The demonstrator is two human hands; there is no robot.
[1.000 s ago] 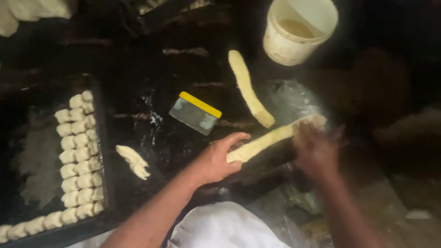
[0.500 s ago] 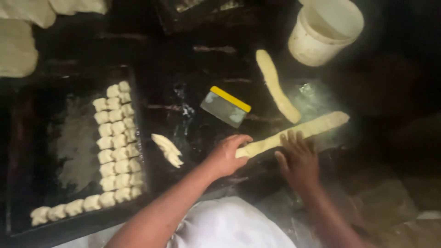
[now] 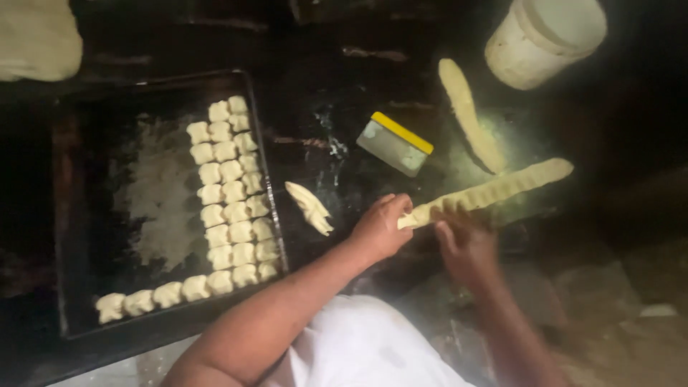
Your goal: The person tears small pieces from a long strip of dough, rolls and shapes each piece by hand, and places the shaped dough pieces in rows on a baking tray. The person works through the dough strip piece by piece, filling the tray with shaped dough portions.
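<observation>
1. Dough rope (image 3: 487, 192) lies slantwise on the dark bench (image 3: 330, 79), near end toward the person, far end pointing at the white bucket (image 3: 546, 39).
2. Left hand (image 3: 380, 228) pinches the rope's near tip, fingers closed on it.
3. Right hand (image 3: 466, 247) rests against the rope's near stretch, fingers spread and pressing; ridges show along the top.
4. Handling, as I judge it: soft, light, stretchy, likely tacky; would sag or tear if lifted by one end. Best held at an end with the middle supported.
5. Second dough strip (image 3: 469, 115) lies just beyond, apart from the rope.
6. Scraper (image 3: 395, 143) with yellow edge sits nearby; small dough scrap (image 3: 309, 208) left of the hands.
7. Baking tray (image 3: 79, 215) at left carries rows of cut dough pieces (image 3: 229, 193).
</observation>
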